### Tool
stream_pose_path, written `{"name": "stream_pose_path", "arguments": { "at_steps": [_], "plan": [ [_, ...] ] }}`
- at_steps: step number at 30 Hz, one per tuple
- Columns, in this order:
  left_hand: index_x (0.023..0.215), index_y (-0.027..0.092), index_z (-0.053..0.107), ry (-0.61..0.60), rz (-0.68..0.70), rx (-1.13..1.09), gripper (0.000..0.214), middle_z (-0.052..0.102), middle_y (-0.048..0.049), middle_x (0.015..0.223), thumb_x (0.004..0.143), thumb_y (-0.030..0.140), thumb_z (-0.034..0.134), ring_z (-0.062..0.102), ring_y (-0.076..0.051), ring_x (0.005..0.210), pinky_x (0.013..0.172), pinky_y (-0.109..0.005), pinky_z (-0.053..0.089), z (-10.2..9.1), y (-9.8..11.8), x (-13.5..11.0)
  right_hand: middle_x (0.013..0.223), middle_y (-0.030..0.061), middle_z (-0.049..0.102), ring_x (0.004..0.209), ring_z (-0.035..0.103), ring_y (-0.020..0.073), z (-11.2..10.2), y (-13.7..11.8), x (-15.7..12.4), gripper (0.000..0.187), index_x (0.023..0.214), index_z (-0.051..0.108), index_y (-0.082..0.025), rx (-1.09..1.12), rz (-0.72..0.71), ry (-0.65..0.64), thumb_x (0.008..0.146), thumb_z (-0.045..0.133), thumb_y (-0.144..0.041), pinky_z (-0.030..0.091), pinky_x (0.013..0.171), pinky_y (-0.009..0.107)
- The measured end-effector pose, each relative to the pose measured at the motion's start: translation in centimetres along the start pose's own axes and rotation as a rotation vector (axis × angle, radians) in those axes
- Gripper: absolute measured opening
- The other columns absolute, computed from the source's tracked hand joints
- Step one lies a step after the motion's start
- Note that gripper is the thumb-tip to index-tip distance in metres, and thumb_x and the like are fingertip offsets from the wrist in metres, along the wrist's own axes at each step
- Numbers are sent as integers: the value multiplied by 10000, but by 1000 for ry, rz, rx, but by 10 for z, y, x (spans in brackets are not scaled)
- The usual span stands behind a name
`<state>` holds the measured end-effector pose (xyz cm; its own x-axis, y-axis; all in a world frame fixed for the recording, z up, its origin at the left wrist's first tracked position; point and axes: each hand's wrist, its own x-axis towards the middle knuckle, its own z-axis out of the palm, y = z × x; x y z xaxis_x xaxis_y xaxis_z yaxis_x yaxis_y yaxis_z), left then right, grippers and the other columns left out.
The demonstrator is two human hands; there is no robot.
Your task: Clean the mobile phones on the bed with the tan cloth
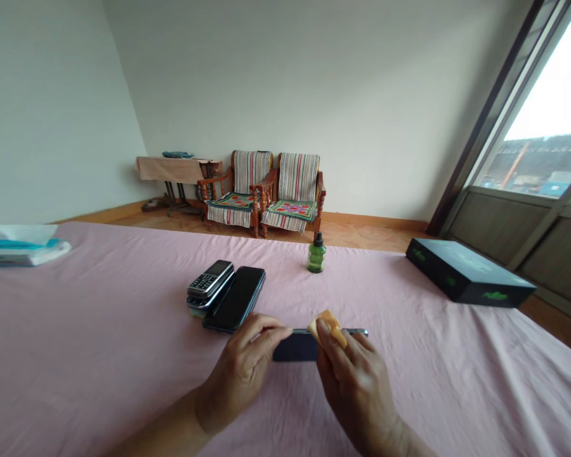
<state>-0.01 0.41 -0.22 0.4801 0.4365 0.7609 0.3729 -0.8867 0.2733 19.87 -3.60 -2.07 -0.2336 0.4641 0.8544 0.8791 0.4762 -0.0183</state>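
Observation:
My left hand (245,368) grips the left end of a dark smartphone (297,346), holding it on its edge just above the pink cloth. Against the phone's upper edge my right hand (354,381) pinches a small orange cloth (328,325). Both hands have their fingers closed around what they hold. A little way behind, to the left, lie a black smartphone (235,298) and a small keypad phone (210,278) stacked on another device.
The pink cloth (99,330) covers the whole table. A small green bottle (316,252) stands behind the hands. A black box (469,271) lies at the right, a tissue pack (21,246) at the far left. Two wooden armchairs (266,193) stand by the far wall.

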Motion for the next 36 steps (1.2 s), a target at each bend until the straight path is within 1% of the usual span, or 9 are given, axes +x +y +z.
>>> {"name": "stream_pose_path", "arguments": {
  "at_steps": [4,6,11,20,24,26,29,33,36],
  "plan": [
    [1124,163,600,-3,29,19,303,600,-74,959,908,2,462,598,-157,899,791,-260,529,0,0,2,1105,167,696,853,694,222,6,-15,4,307,1195,566,-103,28,13,-84,924,428,-58,481,708,354],
    [1123,166,603,2,42,31,296,602,-74,961,911,12,466,598,-158,899,791,-259,529,-1,0,2,1085,146,705,849,693,218,4,-15,5,302,1183,572,-114,31,35,-86,919,433,-64,478,710,347],
    [1127,157,607,5,70,56,283,605,-74,948,914,26,474,601,-159,893,790,-262,526,0,-2,2,1084,102,713,859,693,201,-12,2,2,280,1097,608,-146,-17,102,3,886,447,-57,461,717,310],
    [1095,175,618,7,47,43,280,609,-67,944,915,29,461,608,-157,890,805,-268,525,0,-3,1,1017,60,730,771,683,163,-29,24,-8,291,1024,645,-191,-110,259,-72,876,415,-92,419,672,268],
    [1071,181,619,10,45,26,258,616,-62,924,923,53,451,619,-154,857,774,-264,536,-2,-1,3,843,27,731,678,657,156,-37,26,-4,240,973,663,-201,-127,332,-82,889,449,-133,421,646,262],
    [1080,186,612,9,25,7,252,621,-61,924,926,68,450,623,-160,860,770,-272,540,-2,-1,3,860,27,732,707,663,156,-37,18,5,242,1000,661,-197,-77,289,-46,892,456,-128,434,662,263],
    [1168,194,558,12,-39,-20,269,634,-57,940,928,107,475,628,-173,879,798,-307,540,-2,-3,0,975,54,729,804,676,160,-27,-6,22,270,1062,640,-185,34,140,-21,884,459,-92,450,696,265],
    [1348,205,399,33,-156,-89,421,649,-62,1009,939,182,495,640,-186,927,878,-360,525,-3,-4,-4,906,41,716,708,669,164,-6,-42,36,309,1101,601,-203,63,64,-118,878,440,-61,459,675,294],
    [1436,212,279,31,-200,-190,534,657,-58,1016,946,212,490,647,-188,933,899,-366,515,-3,-4,-5,903,75,708,720,678,193,8,-56,34,328,1130,571,-162,28,32,-173,868,421,-34,476,667,323]
  ]
}}
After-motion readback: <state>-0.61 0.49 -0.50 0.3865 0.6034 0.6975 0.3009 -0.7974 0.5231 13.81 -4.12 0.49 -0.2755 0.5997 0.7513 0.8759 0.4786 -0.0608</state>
